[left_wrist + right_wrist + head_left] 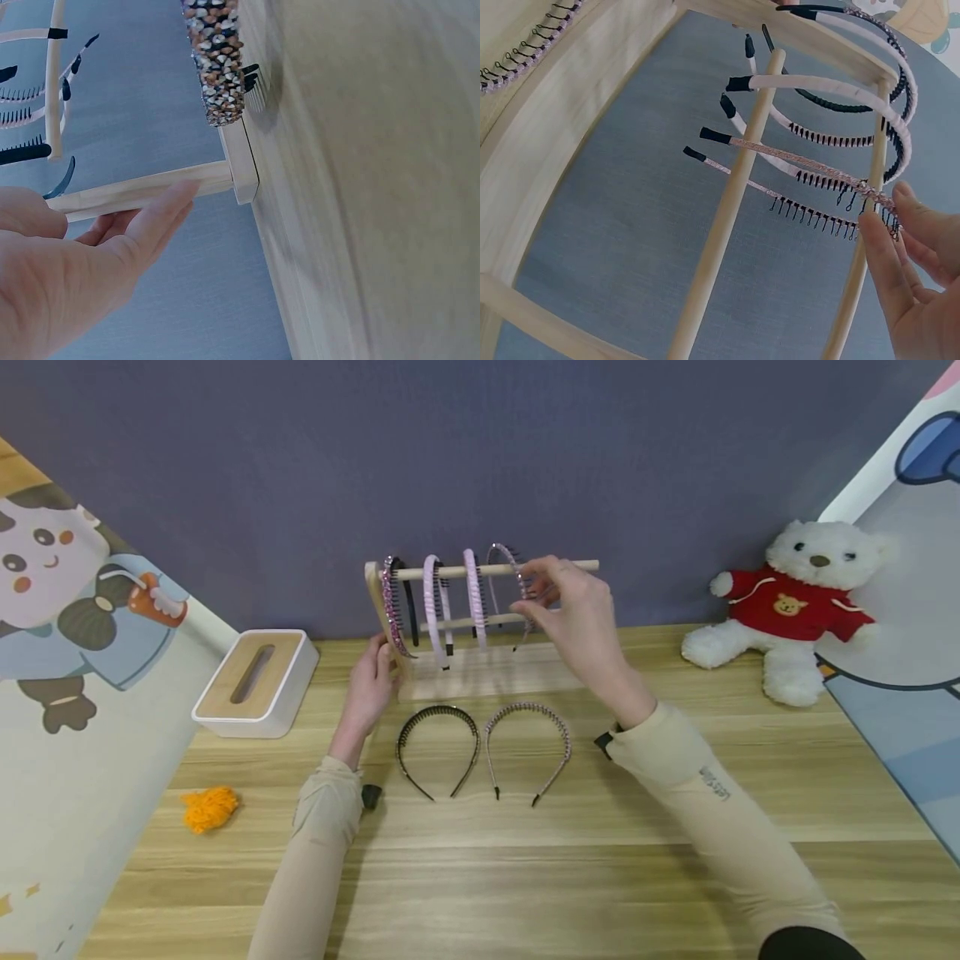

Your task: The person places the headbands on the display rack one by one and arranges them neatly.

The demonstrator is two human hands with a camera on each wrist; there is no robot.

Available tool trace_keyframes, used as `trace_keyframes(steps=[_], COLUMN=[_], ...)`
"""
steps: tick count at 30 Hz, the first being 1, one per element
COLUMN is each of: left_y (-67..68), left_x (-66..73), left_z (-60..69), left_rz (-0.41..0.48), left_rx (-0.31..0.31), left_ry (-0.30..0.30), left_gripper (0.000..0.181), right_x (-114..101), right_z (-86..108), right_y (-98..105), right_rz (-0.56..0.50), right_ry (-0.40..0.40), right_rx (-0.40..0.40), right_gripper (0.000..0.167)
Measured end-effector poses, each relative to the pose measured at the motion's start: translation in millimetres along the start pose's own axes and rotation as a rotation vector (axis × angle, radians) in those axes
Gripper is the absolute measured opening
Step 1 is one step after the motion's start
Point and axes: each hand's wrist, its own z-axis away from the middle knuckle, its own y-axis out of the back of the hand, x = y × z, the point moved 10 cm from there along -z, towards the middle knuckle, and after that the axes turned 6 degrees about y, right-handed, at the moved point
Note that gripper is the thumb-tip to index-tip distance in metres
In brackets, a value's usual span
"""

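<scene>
A homelike room, perhaps a child's bedroom or a play corner; the view is too tight to settle which. Cartoon-printed panels stand at both sides, a smiling figure with a bow on the left one. Against a plain blue-grey wall sits a wood-grain tabletop bearing a white teddy bear in a red hoodie, a wood-topped tissue box and a wooden headband rack.

Beige sleeves, right one lettered

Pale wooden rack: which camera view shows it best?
Head view: the pale wooden rack fits inside the picture, though partly covered. Left wrist shows only cropped parts; right wrist looks closer but crops it.
</scene>
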Motion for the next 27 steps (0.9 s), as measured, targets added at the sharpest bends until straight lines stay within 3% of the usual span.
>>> trace_keyframes(steps=[15,27], left_y=[-1.2,-0.3], left_x=[-0.7,-0.2], left_z=[-1.0,-0.4], left_rz=[0.009,-0.006], left_rx=[-0.003,0.003], left_ry=[-0.002,-0.002], left_gripper=[0.05,0.051], right_x=[-4,1], right_z=[4.1,8.5], right_y=[-10,-9], right_rz=[-0.032,-0.091], right_ry=[-0.005,-0.077], right_rx=[-0.003,-0.017], right_gripper=[0.041,0.034])
